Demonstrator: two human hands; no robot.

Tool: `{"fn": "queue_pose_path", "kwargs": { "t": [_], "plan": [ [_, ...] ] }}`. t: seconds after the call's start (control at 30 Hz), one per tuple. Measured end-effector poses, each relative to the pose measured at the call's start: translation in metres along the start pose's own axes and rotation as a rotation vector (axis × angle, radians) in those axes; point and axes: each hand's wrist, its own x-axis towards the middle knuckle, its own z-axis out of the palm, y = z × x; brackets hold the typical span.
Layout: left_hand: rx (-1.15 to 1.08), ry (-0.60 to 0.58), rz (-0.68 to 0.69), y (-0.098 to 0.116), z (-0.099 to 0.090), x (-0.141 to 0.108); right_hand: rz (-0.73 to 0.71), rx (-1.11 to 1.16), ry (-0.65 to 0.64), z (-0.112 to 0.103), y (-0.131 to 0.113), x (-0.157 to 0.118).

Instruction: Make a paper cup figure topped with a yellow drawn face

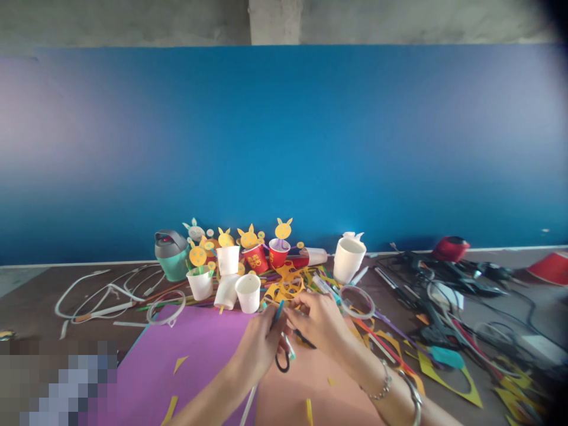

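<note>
In the head view my left hand (265, 331) is closed, pinching a narrow blue strip (278, 311) that sticks up between thumb and fingers. Close against it, my right hand (318, 316) has its fingertips pinched together beside the strip; what they hold is too small to make out. A black scissor-like loop (282, 362) shows below my left fingers, and I cannot tell whether it is held. A pale stick with a greenish tip (290, 349) lies by that loop. Both hands are over an orange-pink sheet (328, 396) and a purple sheet (195, 343).
Behind the hands stand white paper cups (247, 294) and red cups (254, 258) with yellow rabbit figures (283, 229). Yellow cut-out scraps (286, 283) lie around. Rolls of clear tape (357, 302) sit nearby. Cables (510, 302) clutter the right, and a white cable (89, 290) the left.
</note>
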Motion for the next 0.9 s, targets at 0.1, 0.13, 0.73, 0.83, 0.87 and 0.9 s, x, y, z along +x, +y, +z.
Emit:
{"fn": "queue_pose_path", "kwargs": {
  "t": [0.1, 0.13, 0.73, 0.83, 0.87, 0.9],
  "plan": [
    [0.053, -0.004, 0.025, 0.004, 0.0, -0.003, 0.02, 0.014, -0.027, 0.001, 0.001, 0.001],
    [0.058, -0.009, 0.027, 0.004, 0.0, -0.004, 0.026, 0.028, -0.035, 0.001, 0.001, 0.001],
    [-0.031, -0.025, -0.029, 0.01, -0.008, 0.004, -0.018, 0.384, -0.323, -0.017, 0.012, 0.003],
    [-0.03, -0.028, -0.044, 0.014, -0.011, 0.003, 0.017, 0.4, -0.345, -0.021, 0.013, 0.003],
    [-0.03, -0.031, -0.045, 0.015, -0.011, 0.003, 0.019, 0.367, -0.332, -0.021, 0.013, 0.003],
    [-0.033, -0.037, -0.045, 0.015, -0.012, 0.003, 0.017, 0.327, -0.312, -0.021, 0.013, 0.003]
  ]
}}
